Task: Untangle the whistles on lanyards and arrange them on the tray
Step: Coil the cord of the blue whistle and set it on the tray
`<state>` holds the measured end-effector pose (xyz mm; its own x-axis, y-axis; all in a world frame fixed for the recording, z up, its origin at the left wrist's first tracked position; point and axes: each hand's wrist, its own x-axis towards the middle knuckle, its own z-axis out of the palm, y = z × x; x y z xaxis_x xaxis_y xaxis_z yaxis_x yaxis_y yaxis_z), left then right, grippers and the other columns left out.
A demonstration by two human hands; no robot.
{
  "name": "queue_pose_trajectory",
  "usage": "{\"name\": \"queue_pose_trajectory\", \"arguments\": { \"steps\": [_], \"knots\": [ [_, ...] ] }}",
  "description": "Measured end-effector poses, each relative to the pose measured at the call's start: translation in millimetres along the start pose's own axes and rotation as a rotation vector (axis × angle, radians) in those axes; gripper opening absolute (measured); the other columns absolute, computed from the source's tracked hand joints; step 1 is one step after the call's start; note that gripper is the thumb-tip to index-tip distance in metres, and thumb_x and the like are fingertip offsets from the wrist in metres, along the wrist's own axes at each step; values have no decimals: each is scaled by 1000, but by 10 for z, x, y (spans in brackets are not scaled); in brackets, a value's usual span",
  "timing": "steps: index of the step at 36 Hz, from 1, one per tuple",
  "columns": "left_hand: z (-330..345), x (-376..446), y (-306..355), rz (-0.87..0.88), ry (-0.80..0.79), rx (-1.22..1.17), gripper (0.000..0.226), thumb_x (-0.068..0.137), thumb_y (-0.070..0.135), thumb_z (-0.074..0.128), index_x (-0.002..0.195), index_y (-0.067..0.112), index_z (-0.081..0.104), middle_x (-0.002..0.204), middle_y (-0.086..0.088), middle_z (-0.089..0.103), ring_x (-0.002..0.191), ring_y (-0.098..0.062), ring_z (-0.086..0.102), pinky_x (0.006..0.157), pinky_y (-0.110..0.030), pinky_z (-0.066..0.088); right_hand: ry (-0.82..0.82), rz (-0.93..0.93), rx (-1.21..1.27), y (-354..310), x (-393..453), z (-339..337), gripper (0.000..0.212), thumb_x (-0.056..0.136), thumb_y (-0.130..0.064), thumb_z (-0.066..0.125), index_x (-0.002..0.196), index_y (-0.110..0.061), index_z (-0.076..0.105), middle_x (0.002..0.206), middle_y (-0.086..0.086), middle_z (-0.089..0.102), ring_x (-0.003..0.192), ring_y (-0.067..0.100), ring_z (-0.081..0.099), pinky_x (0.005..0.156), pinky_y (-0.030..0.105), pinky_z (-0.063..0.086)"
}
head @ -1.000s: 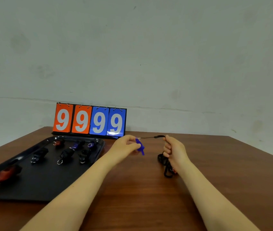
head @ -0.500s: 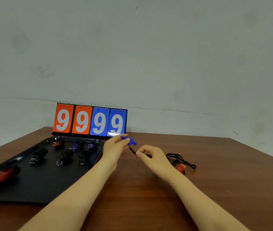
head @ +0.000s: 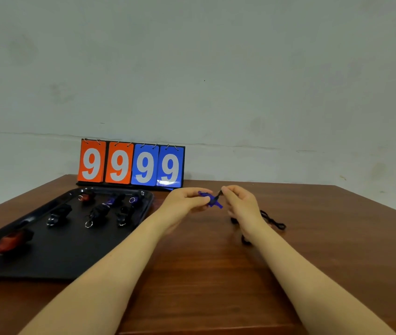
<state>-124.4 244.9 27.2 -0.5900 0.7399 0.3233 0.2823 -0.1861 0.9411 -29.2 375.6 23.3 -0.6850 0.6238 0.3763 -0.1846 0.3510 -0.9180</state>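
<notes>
Head view, desk centre. Item: blue whistle (head: 210, 199), small moulded plastic; judged light, rigid, somewhat slick. Held above the desk (head: 204, 274), pinched in the curled fingers of the left hand (head: 184, 201). Right hand (head: 239, 204), at 3 o'clock of the whistle, pinches the black lanyard (head: 273, 220) just where it joins the whistle; the rest of the cord trails slack on the desk toward 4 o'clock. Cord judged soft, limp, prone to snagging; best taken near the attachment, whistle by its body. Black tray (head: 71, 257) at 9 o'clock holds several dark and red whistles. Scoreboard (head: 131, 165) reading 9999 stands at 11 o'clock.
</notes>
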Motion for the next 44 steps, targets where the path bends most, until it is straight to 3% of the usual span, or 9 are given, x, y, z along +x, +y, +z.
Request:
{"name": "queue_pose_trajectory", "arguments": {
  "steps": [4,10,16,23,26,30,35,39,44],
  "knots": [
    [15,-19,19,-36,-58,-198,20,92,5,58,108,11,69,98,-4,73,87,-10,70,75,-19,52,-64,7,64,-21,-20,9,23,98,-25,50,90,-12,67,48,-11,42,42,5,31,42,18,27],
    [70,12,-55,-56,-24,-420,22,92,3,57,111,7,67,105,-9,73,96,-14,70,78,-20,54,-178,87,156,16,-11,16,25,100,-24,47,96,-10,68,50,-7,36,42,7,25,41,20,21],
    [113,50,-82,-33,75,-625,23,92,0,55,113,2,65,108,-14,71,95,-17,70,75,-21,56,-225,-106,-157,76,-57,70,27,101,-23,44,84,-25,65,49,-14,49,45,-1,41,47,12,33],
    [27,91,-205,-2,271,-179,24,90,11,63,110,23,66,108,2,68,107,-14,62,96,-35,51,-320,-230,-605,157,-54,170,29,103,-21,35,112,-18,63,94,-6,63,85,5,58,79,19,44],
    [0,111,-222,46,275,30,25,92,10,61,109,28,62,105,6,63,104,-10,59,94,-35,52,-327,-243,-639,145,-61,176,32,103,-24,34,113,-19,64,104,-3,66,94,10,60,88,27,46],
    [-11,125,-225,81,222,119,28,93,7,58,115,25,61,107,6,59,99,-7,59,77,-20,55,-290,-229,-535,102,-72,152,26,101,-26,41,99,-20,66,91,-9,64,80,1,56,71,17,42],
    [-36,123,-234,101,153,359,33,94,11,58,124,23,60,119,1,57,109,-11,56,91,-26,51,-223,-141,-292,42,-56,91,26,100,-22,44,81,-21,62,70,-8,54,62,4,46,59,19,35],
    [-11,102,-181,108,67,388,30,94,13,58,120,28,61,114,2,62,104,-10,60,84,-22,54,-169,-105,-194,30,-42,39,27,101,-22,43,80,-20,61,61,-9,48,54,4,40,54,17,31],
    [59,31,-109,27,-51,118,31,95,10,56,124,17,62,114,-6,68,104,-17,67,91,-33,55,-115,-63,-107,33,-12,-10,24,99,-25,49,87,-13,65,50,-10,47,44,5,37,43,17,30]
  ]
}}
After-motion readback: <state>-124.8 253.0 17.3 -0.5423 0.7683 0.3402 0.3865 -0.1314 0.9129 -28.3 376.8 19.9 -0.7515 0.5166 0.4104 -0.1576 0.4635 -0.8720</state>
